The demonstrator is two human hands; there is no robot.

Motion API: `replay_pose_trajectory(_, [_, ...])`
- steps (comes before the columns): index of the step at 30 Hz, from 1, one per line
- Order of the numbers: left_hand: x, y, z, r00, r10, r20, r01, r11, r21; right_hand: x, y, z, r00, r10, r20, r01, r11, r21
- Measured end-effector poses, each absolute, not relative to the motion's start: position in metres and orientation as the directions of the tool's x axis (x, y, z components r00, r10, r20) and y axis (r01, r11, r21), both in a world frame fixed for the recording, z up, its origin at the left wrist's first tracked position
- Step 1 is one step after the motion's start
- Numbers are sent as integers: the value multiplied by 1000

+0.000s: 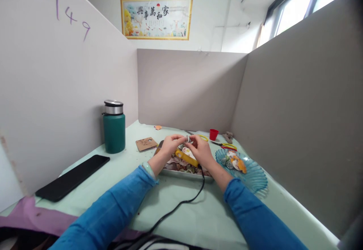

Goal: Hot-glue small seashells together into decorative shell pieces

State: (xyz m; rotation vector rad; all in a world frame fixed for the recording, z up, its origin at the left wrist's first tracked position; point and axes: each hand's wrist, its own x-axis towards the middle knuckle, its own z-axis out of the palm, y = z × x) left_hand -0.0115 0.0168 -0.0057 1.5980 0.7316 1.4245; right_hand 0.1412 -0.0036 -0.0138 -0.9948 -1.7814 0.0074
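Observation:
Over a metal tray (181,175) of shells, my left hand (172,144) and my right hand (200,148) meet with fingertips pinched on a small whitish piece (188,139), too small to identify. A yellow tool (186,158) with a black cord (181,203) lies on the shells beneath my hands. The cord runs toward the front edge of the table. Right of my right wrist, a blue glass plate (256,178) holds an orange and white shell piece (237,164).
A green bottle (114,133) and a black phone-like slab (73,177) are at left. A brown card (146,144) lies behind the tray's left side. At the back right are a red cup (213,134) and scissors (225,145). Grey partitions (190,87) enclose the table.

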Motion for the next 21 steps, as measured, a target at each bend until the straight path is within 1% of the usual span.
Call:
replay_pose_trajectory(2, [-11, 17, -5, 153, 858, 491, -95, -482, 871, 142, -1, -14, -89, 648, 756, 518, 679, -521])
replay_pose_trajectory(5, [-11, 17, -4, 111, 837, 536, -76, -531, 844, 142, 3, -14, -87, 690, 718, 415, 680, -604])
replay_pose_trajectory(9, [-11, 15, -1, 147, 784, 602, -54, -602, 797, 142, 3, -11, -139, 751, 646, 337, 649, -682])
replay_pose_trajectory(11, [-11, 16, -1, 164, 773, 613, -49, -614, 788, 142, 1, -10, -178, 769, 613, 288, 637, -715])
replay_pose_trajectory(14, [-11, 20, -4, 141, 767, 626, -25, -629, 777, 142, -2, -7, -222, 782, 582, 223, 622, -751])
replay_pose_trajectory(21, [-13, 25, -9, 114, 747, 655, 81, -664, 743, 143, -2, -7, -235, 808, 540, 134, 577, -805])
